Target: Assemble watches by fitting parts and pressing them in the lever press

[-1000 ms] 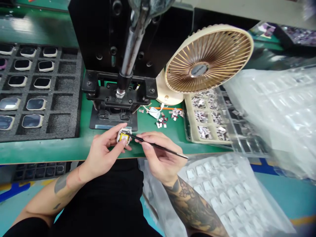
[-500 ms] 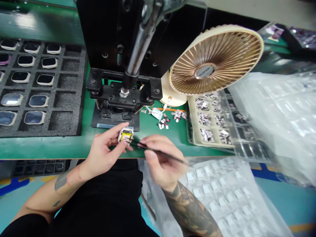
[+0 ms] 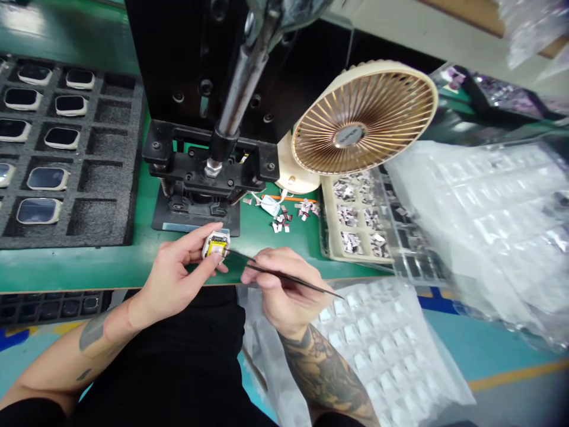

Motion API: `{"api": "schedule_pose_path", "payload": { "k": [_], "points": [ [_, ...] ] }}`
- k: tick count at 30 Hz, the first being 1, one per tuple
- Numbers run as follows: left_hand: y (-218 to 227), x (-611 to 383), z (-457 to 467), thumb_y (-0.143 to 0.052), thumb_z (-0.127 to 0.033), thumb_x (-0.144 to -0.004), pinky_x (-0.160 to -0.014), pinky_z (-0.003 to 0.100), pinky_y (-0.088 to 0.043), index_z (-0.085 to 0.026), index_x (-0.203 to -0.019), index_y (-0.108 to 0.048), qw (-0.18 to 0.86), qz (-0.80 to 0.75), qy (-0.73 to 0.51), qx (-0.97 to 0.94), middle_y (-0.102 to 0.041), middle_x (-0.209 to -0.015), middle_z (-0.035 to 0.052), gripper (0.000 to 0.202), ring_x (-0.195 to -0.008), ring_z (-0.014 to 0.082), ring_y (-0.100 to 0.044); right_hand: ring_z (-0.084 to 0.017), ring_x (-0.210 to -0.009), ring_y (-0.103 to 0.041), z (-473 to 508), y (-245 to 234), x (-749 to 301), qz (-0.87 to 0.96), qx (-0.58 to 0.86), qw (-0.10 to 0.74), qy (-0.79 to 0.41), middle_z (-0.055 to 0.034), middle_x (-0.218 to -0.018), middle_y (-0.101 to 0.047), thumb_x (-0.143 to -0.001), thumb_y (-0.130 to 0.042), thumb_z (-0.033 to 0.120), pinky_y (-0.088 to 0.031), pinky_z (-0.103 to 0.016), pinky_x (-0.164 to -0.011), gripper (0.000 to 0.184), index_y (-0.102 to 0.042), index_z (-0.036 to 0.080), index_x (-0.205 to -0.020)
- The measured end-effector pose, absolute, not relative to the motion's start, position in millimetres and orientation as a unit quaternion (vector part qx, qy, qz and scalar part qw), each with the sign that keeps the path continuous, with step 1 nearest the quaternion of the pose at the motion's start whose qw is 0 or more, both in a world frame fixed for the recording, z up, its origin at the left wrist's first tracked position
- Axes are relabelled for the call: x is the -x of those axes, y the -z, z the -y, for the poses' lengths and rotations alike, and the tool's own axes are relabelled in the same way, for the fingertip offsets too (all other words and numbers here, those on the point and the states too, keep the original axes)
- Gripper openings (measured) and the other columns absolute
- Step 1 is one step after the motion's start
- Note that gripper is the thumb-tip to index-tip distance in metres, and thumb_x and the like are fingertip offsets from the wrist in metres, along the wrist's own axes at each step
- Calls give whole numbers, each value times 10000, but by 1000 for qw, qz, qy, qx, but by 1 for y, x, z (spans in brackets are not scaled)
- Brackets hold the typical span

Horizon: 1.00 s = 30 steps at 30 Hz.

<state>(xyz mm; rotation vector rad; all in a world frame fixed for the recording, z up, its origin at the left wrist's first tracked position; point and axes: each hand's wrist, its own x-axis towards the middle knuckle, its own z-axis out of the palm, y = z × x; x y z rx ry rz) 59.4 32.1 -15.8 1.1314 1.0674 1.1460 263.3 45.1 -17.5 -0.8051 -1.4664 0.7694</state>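
Observation:
Between the thumb and fingers of my left hand (image 3: 178, 270) is an opened smartwatch case (image 3: 216, 244), its yellow-edged inside facing up. My right hand (image 3: 291, 284) is closed around dark tweezers (image 3: 284, 275), whose tips reach to the right edge of the case. Whether the tips grip anything is too small to tell. Just beyond the case stands the black press (image 3: 207, 178), with a dark base plate (image 3: 195, 220) on the bench.
A grey foam tray (image 3: 100, 231) with several watches lies at left. Right of the press are loose small parts (image 3: 281, 220), a fan (image 3: 360, 124) and a compartment box (image 3: 355, 258). Plastic-wrapped trays (image 3: 377, 350) sit at lower right, others (image 3: 484, 207) above.
The whole view has shifted, so most things appear further left. The tweezers have tilted slightly and their tips have moved toward the case's right edge. Both hands keep their holds.

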Motion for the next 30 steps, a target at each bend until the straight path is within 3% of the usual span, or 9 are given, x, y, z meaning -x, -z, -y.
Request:
{"api": "schedule_pose_path", "payload": {
  "k": [2,6,11,14,16,19,22,27,30],
  "points": [
    [17,-60,-32,-795,-289,-1081,-807,258,-726,-168,-1547,-709,570,-452,-494,-476,-874,-1122,79,490,-878,191,-879,-188,-801,-822,-47,13,-261,637,366,591,-331,-49,-976,-823,-1020,-791,127,-688,-320,-649,309,-853,277,-1283],
    [19,-61,-32,-787,-281,-1087,-806,251,-723,-163,-1560,-697,571,-452,-496,-473,-872,-1123,79,496,-880,184,-876,-227,-1045,-831,-51,13,-258,669,368,581,-282,-84,-1168,-844,-997,-772,64,-738,-396,-849,349,-857,273,-1263],
    [24,-59,-31,-768,-283,-1103,-797,240,-715,-184,-1611,-666,572,-446,-493,-480,-870,-1121,68,527,-892,174,-870,-225,-1038,-831,-50,18,-257,696,343,575,-260,-89,-1163,-856,-961,-742,-22,-717,-404,-897,453,-831,241,-1318],
    [27,-58,-31,-761,-272,-1110,-815,233,-711,-209,-1628,-667,566,-444,-492,-491,-869,-1104,55,530,-897,167,-869,-220,-1040,-828,-50,19,-256,690,348,576,-266,-84,-1143,-853,-968,-752,-1,-709,-394,-909,410,-842,243,-1284],
    [28,-58,-30,-759,-256,-1110,-825,230,-712,-232,-1615,-689,566,-432,-494,-499,-869,-1108,47,510,-900,163,-871,-199,-987,-825,-51,20,-255,642,374,589,-319,-72,-1110,-848,-1006,-759,63,-704,-361,-871,308,-850,252,-1232],
    [28,-58,-30,-766,-248,-1105,-812,229,-719,-239,-1579,-721,580,-408,-502,-495,-874,-1143,52,476,-894,166,-876,-157,-796,-794,-53,21,-252,514,404,577,-489,-44,-943,-821,-1102,-712,221,-669,-291,-721,137,-837,249,-1149],
    [25,-58,-30,-781,-266,-1095,-810,245,-734,-216,-1585,-705,591,-414,-515,-464,-880,-1164,69,498,-920,182,-878,-169,-729,-776,-48,23,-252,489,370,546,-570,-36,-875,-790,-1128,-686,312,-662,-305,-664,150,-824,256,-1144],
    [21,-62,-33,-806,-290,-1082,-773,250,-728,-179,-1570,-687,593,-427,-536,-423,-880,-1155,95,514,-922,205,-886,-248,-945,-811,-40,24,-259,597,351,637,-339,-85,-1041,-808,-1055,-764,253,-724,-408,-734,214,-849,302,-1246],
    [19,-62,-34,-813,-280,-1076,-763,258,-727,-176,-1550,-694,589,-427,-549,-412,-881,-1149,99,500,-886,206,-889,-245,-961,-809,-45,25,-258,561,398,651,-322,-83,-1064,-801,-1052,-763,245,-722,-386,-699,204,-844,311,-1228]
  ]
}}
